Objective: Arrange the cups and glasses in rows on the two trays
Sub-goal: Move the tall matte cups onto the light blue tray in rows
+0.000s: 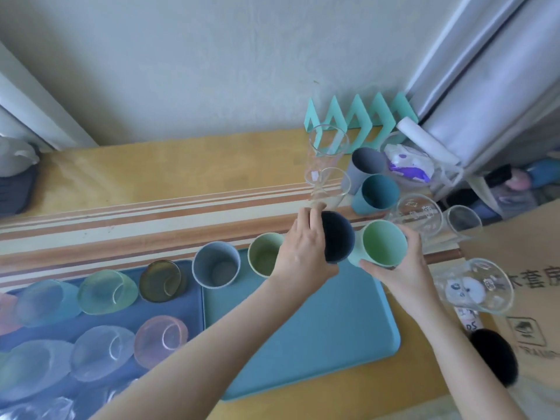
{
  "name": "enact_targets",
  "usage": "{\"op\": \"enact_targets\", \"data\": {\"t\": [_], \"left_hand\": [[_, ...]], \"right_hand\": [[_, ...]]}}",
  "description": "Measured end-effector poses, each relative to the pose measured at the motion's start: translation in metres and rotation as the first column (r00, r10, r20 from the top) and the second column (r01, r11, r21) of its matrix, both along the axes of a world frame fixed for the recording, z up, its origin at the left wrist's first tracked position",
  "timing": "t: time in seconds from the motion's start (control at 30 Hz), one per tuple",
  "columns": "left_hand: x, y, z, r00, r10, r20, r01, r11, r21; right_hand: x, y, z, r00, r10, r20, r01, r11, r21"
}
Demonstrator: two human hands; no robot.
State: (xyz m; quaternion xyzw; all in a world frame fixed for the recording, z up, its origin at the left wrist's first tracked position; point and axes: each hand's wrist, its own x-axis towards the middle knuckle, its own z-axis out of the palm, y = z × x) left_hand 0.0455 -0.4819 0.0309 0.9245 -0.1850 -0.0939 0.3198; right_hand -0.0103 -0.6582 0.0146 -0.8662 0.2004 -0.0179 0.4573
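Note:
My left hand (303, 247) grips a dark navy cup (338, 236) over the far edge of the teal tray (318, 328). My right hand (400, 268) holds a mint green cup (383, 244) just right of it. On the teal tray's far edge stand a grey-blue cup (215, 264) and a pale green cup (264, 257). The dark blue tray (181, 310) on the left carries several tinted glasses in rows, among them an amber glass (160, 281) and a pink glass (160, 336).
Beyond the trays stand clear glasses (327, 165), a grey cup (366, 165) and a teal cup (377, 194). More clear glasses (419, 215) sit at the right by a cardboard box (521, 268). A turquoise zigzag rack (357, 119) stands against the wall.

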Motion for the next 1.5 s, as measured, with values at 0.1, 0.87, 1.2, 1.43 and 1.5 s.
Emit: {"op": "enact_targets", "data": {"t": [0.1, 0.87, 1.2, 1.43, 1.5], "left_hand": [[0.005, -0.01, -0.018, 0.997, -0.063, -0.035, 0.067, 0.986, 0.154], [0.023, -0.021, -0.055, 0.989, -0.137, 0.06, 0.091, 0.869, 0.487], [0.021, -0.015, -0.052, 0.99, -0.137, 0.012, 0.115, 0.871, 0.478], [0.026, 0.03, -0.02, 0.993, -0.117, 0.001, 0.11, 0.94, 0.323], [0.027, 0.053, -0.013, 0.998, -0.059, -0.016, 0.061, 0.957, 0.282]], "right_hand": [[0.002, -0.001, -0.023, 1.0, -0.006, -0.012, 0.006, 1.0, -0.008], [0.028, -0.009, -0.07, 1.0, -0.013, 0.028, 0.013, 1.0, -0.008], [0.024, -0.012, -0.076, 1.0, -0.013, -0.027, 0.014, 1.0, 0.025], [-0.006, 0.002, -0.05, 0.994, -0.081, 0.068, 0.086, 0.993, -0.08], [-0.016, 0.014, -0.036, 0.984, -0.036, 0.176, 0.072, 0.977, -0.2]]}}
